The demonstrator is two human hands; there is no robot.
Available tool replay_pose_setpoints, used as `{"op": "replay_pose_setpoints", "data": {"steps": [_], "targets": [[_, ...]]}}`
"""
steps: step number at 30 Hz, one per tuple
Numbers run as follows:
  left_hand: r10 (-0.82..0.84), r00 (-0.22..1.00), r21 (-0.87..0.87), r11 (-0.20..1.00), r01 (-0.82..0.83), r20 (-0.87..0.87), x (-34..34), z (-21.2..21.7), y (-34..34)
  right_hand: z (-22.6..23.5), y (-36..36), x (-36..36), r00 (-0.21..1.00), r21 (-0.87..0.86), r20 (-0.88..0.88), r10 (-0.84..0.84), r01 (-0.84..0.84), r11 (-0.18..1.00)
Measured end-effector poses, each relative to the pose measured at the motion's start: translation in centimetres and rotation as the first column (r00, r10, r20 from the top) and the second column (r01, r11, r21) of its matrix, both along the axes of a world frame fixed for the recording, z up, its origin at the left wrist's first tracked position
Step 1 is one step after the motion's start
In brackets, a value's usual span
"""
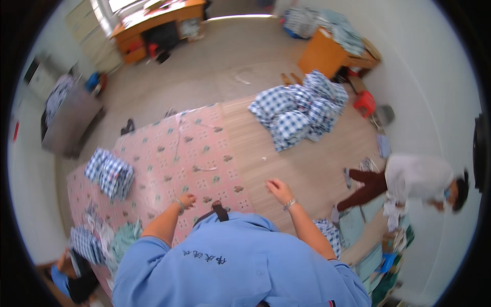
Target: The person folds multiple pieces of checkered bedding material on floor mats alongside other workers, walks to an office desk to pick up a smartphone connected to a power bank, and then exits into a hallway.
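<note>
My left hand (187,200), with a band at the wrist, hangs over the pink flowered floor covering (153,148). Its fingers are loosely bent and apart, with nothing in them. To the right, my right hand (280,191), wearing a watch or bracelet (290,203), is held out above the wood-look flooring (255,133). The fingers curl a little and hold nothing. Ahead and right of it lies a large heap of blue-and-white checked cloth (299,110). A neater checked bundle (110,173) rests on the pink covering, left of my left hand. Neither hand touches any cloth.
A person (409,179) in a white top stands at right, near stacked green cloth (353,227). Another person (71,276) is at lower left, beside cloth piles (125,240). Wooden desks (135,38) and a cloth-topped cabinet (322,51) stand at the back. A red stool (364,104) is by the right wall.
</note>
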State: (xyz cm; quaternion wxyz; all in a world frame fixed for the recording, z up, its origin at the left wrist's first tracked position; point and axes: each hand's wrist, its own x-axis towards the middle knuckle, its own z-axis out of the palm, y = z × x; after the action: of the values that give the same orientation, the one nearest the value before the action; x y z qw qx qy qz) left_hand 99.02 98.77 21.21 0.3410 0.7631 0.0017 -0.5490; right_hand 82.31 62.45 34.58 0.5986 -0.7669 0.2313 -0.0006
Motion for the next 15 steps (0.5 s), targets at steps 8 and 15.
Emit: {"op": "replay_pose_setpoints", "data": {"steps": [8,15], "targets": [[0.650,0.760,0.222,0.738,-0.637,0.022,4.6,-3.1,15.2,27.7,12.1,19.4,0.179,-0.323,0.602,0.778,-0.837,0.442],[0.776,0.625,0.074,0.630,-0.773,-0.086,7.3,-1.4,5.2,32.9,13.9,25.3,-0.005,-0.001,0.999,0.039,-0.993,-0.114]]}}
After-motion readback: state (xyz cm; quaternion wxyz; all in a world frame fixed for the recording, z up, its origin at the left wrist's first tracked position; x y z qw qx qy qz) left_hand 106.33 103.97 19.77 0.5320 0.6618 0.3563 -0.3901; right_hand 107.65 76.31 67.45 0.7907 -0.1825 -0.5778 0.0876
